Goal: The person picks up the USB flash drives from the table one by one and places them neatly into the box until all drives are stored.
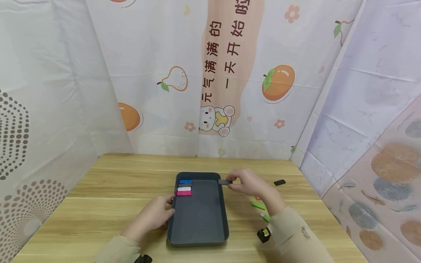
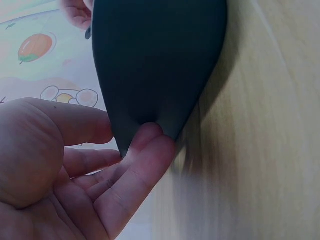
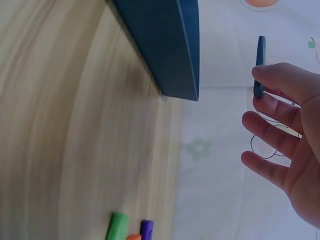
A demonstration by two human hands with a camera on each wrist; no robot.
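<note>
Thumb and index finger of my right hand (image 1: 247, 182) pinch a dark grey stick, seemingly a USB flash drive (image 1: 224, 182), over the far right corner of the grey tray (image 1: 200, 241). In the right wrist view, this flash drive (image 3: 260, 52) stands on end with a ridged edge, while the other fingers (image 3: 272, 131) are spread. My left hand (image 1: 156, 212) holds the tray's left rim, its fingertips (image 2: 150, 145) against the outer wall. Inside the tray's far left corner, a blue (image 1: 185, 181), a dark, a white and a pink stick (image 1: 184, 193) lie in a column.
Right of the tray lie a black stick (image 1: 280, 182), a green stick (image 1: 258, 205), an orange piece (image 1: 258, 198) and a green stick with a silvery end (image 1: 264, 216). A purple stick (image 3: 146, 230) shows in the right wrist view. A printed curtain (image 1: 164, 120) hangs behind the wooden table (image 1: 125, 186).
</note>
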